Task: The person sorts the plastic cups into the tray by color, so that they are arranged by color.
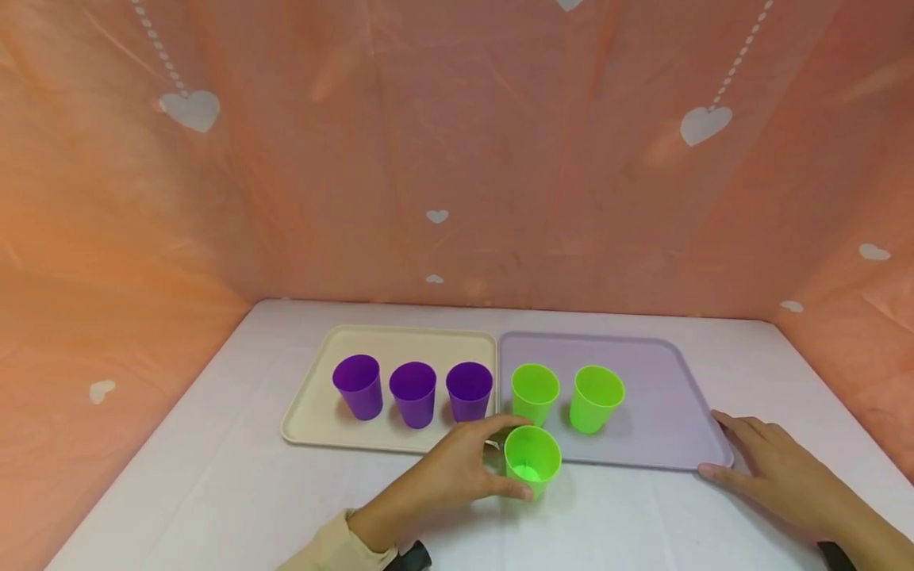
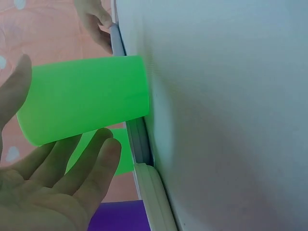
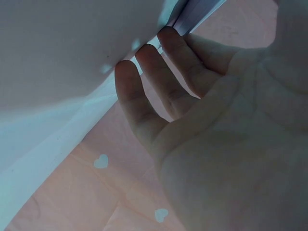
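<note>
My left hand [image 1: 460,468] holds a green cup [image 1: 531,461] by its upper part, thumb on the near side and fingers on the far side. This cup stands upright in front of the trays; in the left wrist view the same green cup [image 2: 86,96] lies between thumb and fingers. Two more green cups, one in the middle [image 1: 596,399] and one on the left [image 1: 534,388], stand on the lavender tray [image 1: 664,404]. My right hand [image 1: 778,472] rests at that tray's near right corner, thumb and fingertips touching its edge, fingers loosely extended [image 3: 178,91].
A cream tray [image 1: 314,416] adjoins the lavender one on the left. On it a row of purple cups stands upright: left [image 1: 360,390], middle [image 1: 414,396] and right [image 1: 469,392]. White cloth [image 1: 214,484] covers the table, and an orange curtain [image 1: 457,159] with hearts surrounds it.
</note>
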A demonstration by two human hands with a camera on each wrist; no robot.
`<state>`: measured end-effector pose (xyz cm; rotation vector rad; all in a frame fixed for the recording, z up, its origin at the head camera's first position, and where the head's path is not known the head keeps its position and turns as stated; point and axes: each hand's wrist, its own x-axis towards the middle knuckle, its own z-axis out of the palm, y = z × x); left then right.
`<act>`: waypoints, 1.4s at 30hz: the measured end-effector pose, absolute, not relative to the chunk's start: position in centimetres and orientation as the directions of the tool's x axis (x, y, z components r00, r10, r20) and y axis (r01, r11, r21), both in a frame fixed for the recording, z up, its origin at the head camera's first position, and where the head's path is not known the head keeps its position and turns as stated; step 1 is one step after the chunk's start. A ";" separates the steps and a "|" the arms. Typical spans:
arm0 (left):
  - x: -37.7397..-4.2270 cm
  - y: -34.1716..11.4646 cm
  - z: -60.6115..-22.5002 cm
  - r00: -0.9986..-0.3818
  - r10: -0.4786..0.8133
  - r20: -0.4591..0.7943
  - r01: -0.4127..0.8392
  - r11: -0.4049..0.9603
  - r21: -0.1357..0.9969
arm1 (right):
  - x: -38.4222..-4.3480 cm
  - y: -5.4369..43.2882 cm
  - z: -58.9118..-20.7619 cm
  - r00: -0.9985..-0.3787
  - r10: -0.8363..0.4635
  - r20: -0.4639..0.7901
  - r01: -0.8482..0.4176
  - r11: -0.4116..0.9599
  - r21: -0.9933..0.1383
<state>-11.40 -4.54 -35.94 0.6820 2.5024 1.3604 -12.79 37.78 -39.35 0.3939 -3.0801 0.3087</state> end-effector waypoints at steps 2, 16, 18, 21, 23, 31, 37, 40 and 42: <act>-11.4 -4.5 -36.1 -0.872 0.489 0.030 0.278 0.443 0.852 | -12.9 37.8 -39.3 -0.970 -0.241 0.031 -0.242 0.952 -0.189; -11.5 -4.5 -36.8 -0.868 0.497 -0.013 0.170 0.323 0.931 | -12.9 37.7 -39.4 -0.969 -0.246 0.032 -0.247 0.947 -0.203; -11.6 -4.5 -36.9 -0.867 0.498 -0.007 0.177 0.322 0.930 | -12.9 37.7 -39.4 -0.969 -0.247 0.032 -0.248 0.947 -0.205; -11.6 -4.6 -36.9 -0.860 0.510 0.001 0.176 0.294 0.939 | -12.9 37.7 -39.3 -0.971 -0.239 0.017 -0.238 0.951 -0.200; -11.7 -4.7 -36.9 -0.854 0.521 0.011 0.174 0.266 0.948 | -12.9 37.7 -39.3 -0.971 -0.240 0.018 -0.238 0.951 -0.198; -11.9 -4.7 -36.9 -0.855 0.519 0.019 0.178 0.260 0.949 | -12.9 37.7 -39.2 -0.971 -0.238 0.033 -0.240 0.950 -0.199; -12.1 -4.9 -36.7 -0.842 0.538 0.043 0.203 0.242 0.949 | -12.7 37.7 -39.2 -0.973 -0.230 0.034 -0.232 0.950 -0.209; -12.1 -4.9 -36.6 -0.841 0.539 0.049 0.207 0.237 0.949 | -12.7 37.8 -39.3 -0.972 -0.233 0.035 -0.235 0.949 -0.210; -12.2 -5.0 -36.6 -0.842 0.537 0.047 0.196 0.224 0.955 | -12.7 37.8 -39.3 -0.971 -0.235 0.036 -0.238 0.948 -0.210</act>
